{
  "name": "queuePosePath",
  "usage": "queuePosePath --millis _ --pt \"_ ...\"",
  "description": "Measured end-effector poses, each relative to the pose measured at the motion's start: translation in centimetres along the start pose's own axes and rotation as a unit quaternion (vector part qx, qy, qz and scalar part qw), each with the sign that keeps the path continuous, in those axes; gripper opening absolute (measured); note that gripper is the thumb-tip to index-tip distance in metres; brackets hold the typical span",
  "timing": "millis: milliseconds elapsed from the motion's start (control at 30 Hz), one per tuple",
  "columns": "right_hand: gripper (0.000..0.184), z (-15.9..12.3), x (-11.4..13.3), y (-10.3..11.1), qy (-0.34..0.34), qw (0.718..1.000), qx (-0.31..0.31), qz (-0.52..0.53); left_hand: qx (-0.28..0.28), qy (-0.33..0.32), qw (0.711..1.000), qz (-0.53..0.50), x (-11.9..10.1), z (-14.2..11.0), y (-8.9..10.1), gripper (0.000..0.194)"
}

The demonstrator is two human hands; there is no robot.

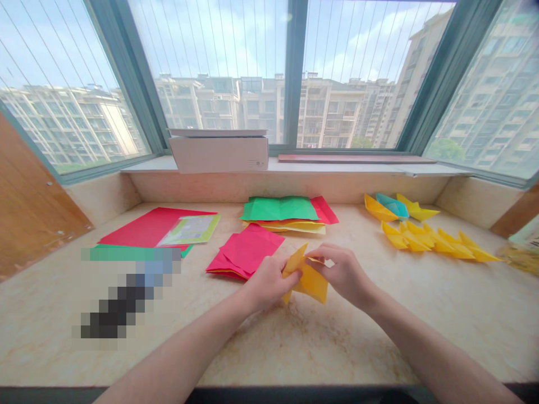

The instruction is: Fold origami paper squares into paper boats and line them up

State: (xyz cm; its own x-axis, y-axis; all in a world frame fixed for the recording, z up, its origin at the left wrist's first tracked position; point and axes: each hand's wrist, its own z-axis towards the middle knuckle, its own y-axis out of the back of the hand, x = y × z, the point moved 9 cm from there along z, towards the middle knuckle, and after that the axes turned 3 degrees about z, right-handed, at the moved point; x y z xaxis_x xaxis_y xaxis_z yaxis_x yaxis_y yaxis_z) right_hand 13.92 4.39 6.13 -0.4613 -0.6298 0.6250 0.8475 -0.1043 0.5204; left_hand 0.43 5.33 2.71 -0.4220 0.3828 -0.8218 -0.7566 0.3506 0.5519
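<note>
Two bare hands were at work over one pale, mottled stone counter (252,353), with a single folded piece of bright yellow paper (315,282) between them. At the right stood three paper boats in the back group: one orange-yellow boat (379,209), one teal boat (392,206) and one yellow boat (416,210). In front of these ran a row of yellow folded-paper boats (455,244) (at least four, though they overlapped too much for an exact count). There were two paper piles near the middle: one stack of creased green, red and yellow sheets (280,209) at the back, and one stack of folded crimson paper (252,249) just beside the left hand (269,280). At the left lay one flat red sheet (155,224) with one clear packet with a yellow-green border (193,230) partly on it. One white cardboard box (221,154) sat on the sill.

The yellow piece looked angular and sharply creased, with one pointed flap standing upward and a broader panel slanting down to the right. The left hand gripped its left side, thumb across the near face; the right hand (340,270) pinched its upper edge between thumb and fingers.
</note>
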Motion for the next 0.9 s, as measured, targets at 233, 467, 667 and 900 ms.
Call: queuePosePath --millis 233,467,667,900 --pt "0.016 -0.1 -1.9 -0.7 -0.13 0.986 0.004 0.1 -0.009 0.008 0.999 -0.051 -0.1 0.0 0.1 0.033" --pt "0.037 -0.4 -2.3 -2.2 -0.214 0.916 0.036 0.337 0.007 0.079 0.974 -0.212 0.9 0.0 -0.5 0.034" --pt "0.044 -0.3 -1.5 -2.7 -0.213 0.87 0.073 0.439 0.001 0.113 0.939 -0.323 1.4 0.0 -0.3 0.044" --pt "0.048 -0.3 -1.0 -3.2 -0.2 0.896 0.098 0.385 0.036 0.084 0.948 -0.305 0.4 -0.2 -1.0 0.043"
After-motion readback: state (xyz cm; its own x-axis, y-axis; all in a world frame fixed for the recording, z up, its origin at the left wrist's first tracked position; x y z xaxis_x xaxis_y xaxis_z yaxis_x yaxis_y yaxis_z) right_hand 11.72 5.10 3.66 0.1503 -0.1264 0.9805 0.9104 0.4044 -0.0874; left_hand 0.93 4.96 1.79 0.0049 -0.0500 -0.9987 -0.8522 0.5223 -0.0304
